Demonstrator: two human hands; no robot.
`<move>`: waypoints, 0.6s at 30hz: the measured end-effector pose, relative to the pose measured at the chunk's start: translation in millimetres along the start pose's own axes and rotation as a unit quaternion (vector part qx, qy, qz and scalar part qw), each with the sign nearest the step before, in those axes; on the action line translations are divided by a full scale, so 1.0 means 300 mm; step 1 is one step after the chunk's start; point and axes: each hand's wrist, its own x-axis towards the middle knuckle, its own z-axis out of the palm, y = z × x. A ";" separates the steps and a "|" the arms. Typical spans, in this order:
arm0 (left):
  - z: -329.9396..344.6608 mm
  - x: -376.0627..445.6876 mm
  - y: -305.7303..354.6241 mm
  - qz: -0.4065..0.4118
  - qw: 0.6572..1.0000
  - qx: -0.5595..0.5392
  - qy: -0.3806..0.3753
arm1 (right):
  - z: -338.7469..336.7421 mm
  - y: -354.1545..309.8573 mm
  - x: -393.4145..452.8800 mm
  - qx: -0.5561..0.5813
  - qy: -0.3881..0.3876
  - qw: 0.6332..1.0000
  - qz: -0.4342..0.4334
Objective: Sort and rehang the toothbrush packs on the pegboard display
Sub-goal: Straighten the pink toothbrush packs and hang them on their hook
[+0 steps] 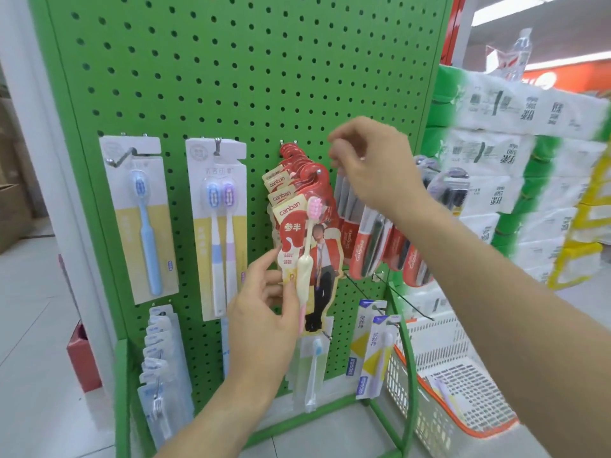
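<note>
Head view of a green pegboard display [251, 71] during rehanging. The chief risk, as judged here, lies at the hook [319, 171] carrying the red canban toothbrush packs [299, 206]: these hang fanned and crowded toward its tip, so a tug on the front pack — or a nudge from the raised wrist — could slide several off together. A second risk is the Colgate toothbrush packs [363, 246] just beside them, which hang askew and overlap; a pack seated through only part of its hang-hole would drop toward the white basket [439, 365] below.

Left hand [264, 312]: raised from below, palm toward the board, thumb and fingers pinching the lower part of the front canban pack, which still hangs on its hook. Right hand [370, 166]: reaching across from the right, wrist bent down, fingertips gathered at the top of the Colgate packs — whether they actually pinch a pack or the hook cannot be told, since the hand hides the contact.
</note>
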 end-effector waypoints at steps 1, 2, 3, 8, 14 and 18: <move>-0.003 0.000 -0.001 0.001 1.000 0.002 0.001 | 0.006 -0.008 0.068 -0.024 -0.030 0.999 0.000; -0.005 0.002 -0.003 0.002 1.000 0.002 0.001 | 0.017 -0.014 0.128 -0.045 -0.058 0.997 0.000; -0.006 0.004 -0.007 0.003 1.000 0.002 0.002 | 0.034 -0.015 0.178 -0.067 -0.088 0.994 0.000; -0.003 0.003 -0.024 0.011 1.000 0.001 -0.005 | 0.116 0.008 0.282 -0.160 -0.234 0.959 -0.005; -0.010 0.004 -0.044 0.025 1.000 0.014 -0.003 | 0.130 0.028 0.274 -0.168 -0.210 0.963 -0.010; -0.015 0.003 -0.038 0.041 0.999 0.027 0.003 | 0.100 0.032 0.255 -0.161 -0.161 0.974 -0.018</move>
